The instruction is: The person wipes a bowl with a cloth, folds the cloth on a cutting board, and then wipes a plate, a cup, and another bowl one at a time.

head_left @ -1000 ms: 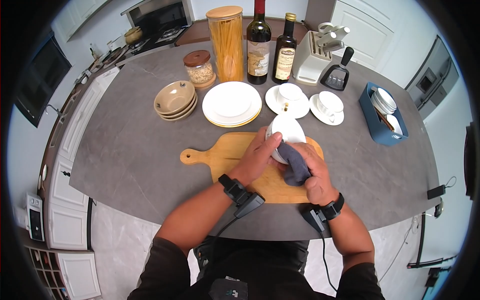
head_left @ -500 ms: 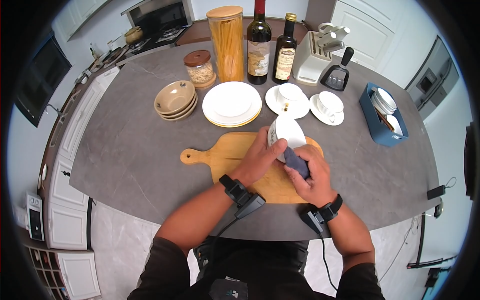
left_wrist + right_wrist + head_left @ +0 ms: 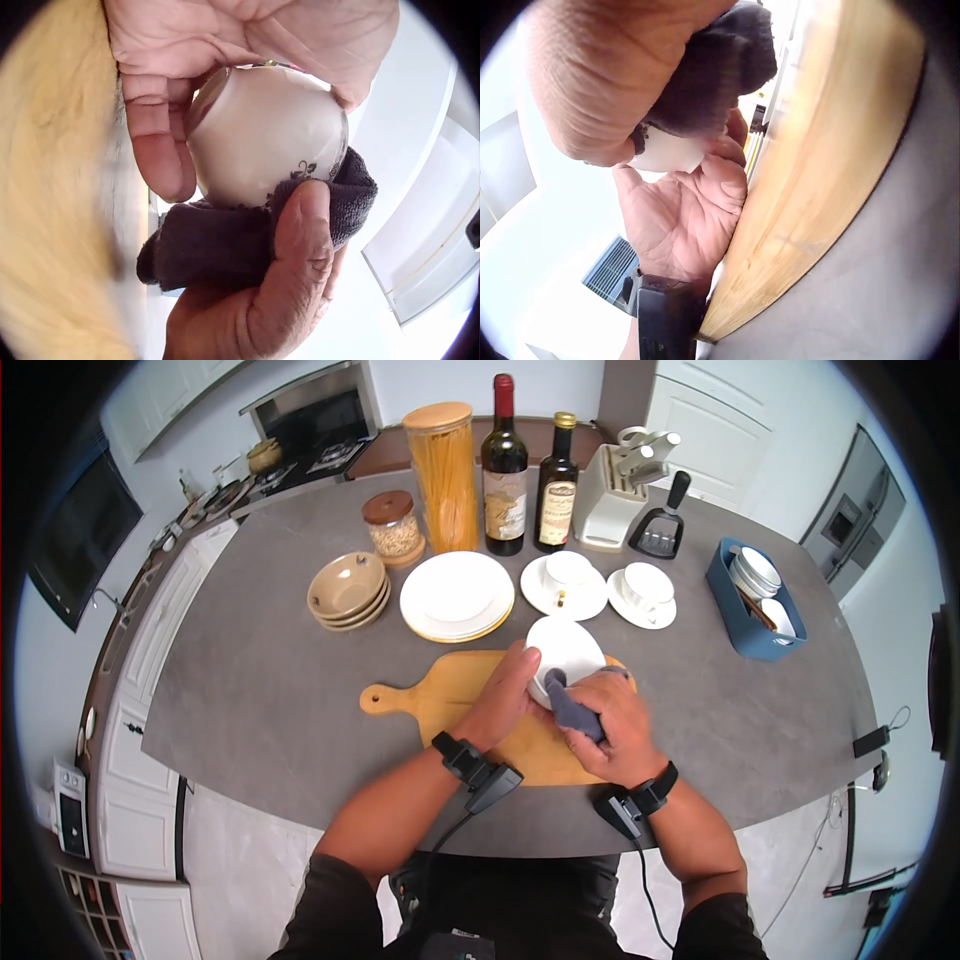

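Note:
Over the wooden cutting board [image 3: 455, 690], my left hand [image 3: 508, 695] grips a white bowl [image 3: 567, 644], its inside tilted up toward the head camera. In the left wrist view the bowl's rounded outside [image 3: 262, 135] shows a dark leafy pattern near the rim. My right hand [image 3: 622, 725] pinches a dark grey cloth [image 3: 575, 715] against the near right side of the bowl's rim. The right thumb [image 3: 304, 225] presses the cloth to the outside of the bowl. From the right wrist, the cloth [image 3: 712, 75] covers much of the bowl.
Beyond the board stand stacked white plates [image 3: 457, 595], brown bowls [image 3: 347, 588] and two cups on saucers [image 3: 565, 585]. Farther back are a pasta jar [image 3: 443, 480], two bottles [image 3: 505, 490] and a knife block [image 3: 608, 500]. A blue bin [image 3: 750, 615] with dishes sits at right.
The right hand has shifted the cloth along the bowl's rim and now lies more on top of it. The bowl's inside faces up more. The head view has tilted slightly upward.

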Action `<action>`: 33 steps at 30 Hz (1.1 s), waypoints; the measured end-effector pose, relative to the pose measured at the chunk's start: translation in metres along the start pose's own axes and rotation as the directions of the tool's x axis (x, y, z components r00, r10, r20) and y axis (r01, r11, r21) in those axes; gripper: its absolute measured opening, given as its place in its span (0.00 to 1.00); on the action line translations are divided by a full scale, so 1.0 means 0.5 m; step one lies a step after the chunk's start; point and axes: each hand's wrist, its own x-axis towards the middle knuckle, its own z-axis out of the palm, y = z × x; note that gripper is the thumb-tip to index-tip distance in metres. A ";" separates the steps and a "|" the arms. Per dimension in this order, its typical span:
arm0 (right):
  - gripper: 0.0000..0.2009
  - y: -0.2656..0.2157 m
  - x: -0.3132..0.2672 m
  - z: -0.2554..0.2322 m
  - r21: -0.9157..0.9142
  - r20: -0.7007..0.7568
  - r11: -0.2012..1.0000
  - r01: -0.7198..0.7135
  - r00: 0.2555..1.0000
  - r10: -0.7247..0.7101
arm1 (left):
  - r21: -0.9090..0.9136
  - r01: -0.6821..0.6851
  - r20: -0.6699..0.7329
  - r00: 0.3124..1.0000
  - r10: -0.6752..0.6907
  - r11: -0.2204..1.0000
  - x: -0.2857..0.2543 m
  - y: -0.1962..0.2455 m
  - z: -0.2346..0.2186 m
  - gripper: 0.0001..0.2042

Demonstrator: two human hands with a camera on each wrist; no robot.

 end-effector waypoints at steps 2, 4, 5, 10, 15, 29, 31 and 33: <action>0.22 0.003 -0.001 -0.001 0.011 0.008 1.000 0.016 1.000 -0.016 | 0.008 -0.019 -0.009 1.000 0.019 1.000 0.006 -0.016 -0.007 0.32; 0.22 0.005 -0.006 -0.003 -0.018 0.007 1.000 0.017 1.000 -0.017 | -0.020 -0.040 -0.014 0.999 0.040 0.999 0.004 -0.022 -0.010 0.33; 0.23 0.007 -0.010 -0.005 -0.025 0.022 0.999 0.024 0.999 -0.023 | -0.016 -0.032 0.011 0.999 0.032 0.999 0.003 -0.020 -0.006 0.33; 0.24 0.014 -0.022 -0.009 0.010 0.006 1.000 0.010 1.000 -0.010 | 0.131 -0.110 0.034 0.994 0.106 0.985 -0.009 -0.012 0.003 0.32; 0.23 0.016 -0.028 -0.010 0.003 0.004 0.999 -0.044 0.999 0.044 | 0.233 -0.078 -0.008 0.997 0.083 0.969 -0.008 -0.026 -0.011 0.32; 0.21 0.021 -0.026 -0.023 0.027 0.091 0.985 -0.168 0.982 0.165 | 0.338 -0.111 0.000 0.993 0.118 0.935 -0.016 -0.007 0.012 0.28; 0.22 0.030 -0.030 -0.022 0.038 0.099 0.984 -0.172 0.981 0.167 | 0.335 -0.125 -0.001 0.991 0.133 0.934 -0.019 -0.002 0.021 0.29; 0.23 0.034 -0.029 -0.026 0.039 0.107 0.987 -0.154 0.983 0.150 | 0.322 -0.128 -0.004 0.991 0.136 0.938 -0.018 -0.009 0.018 0.30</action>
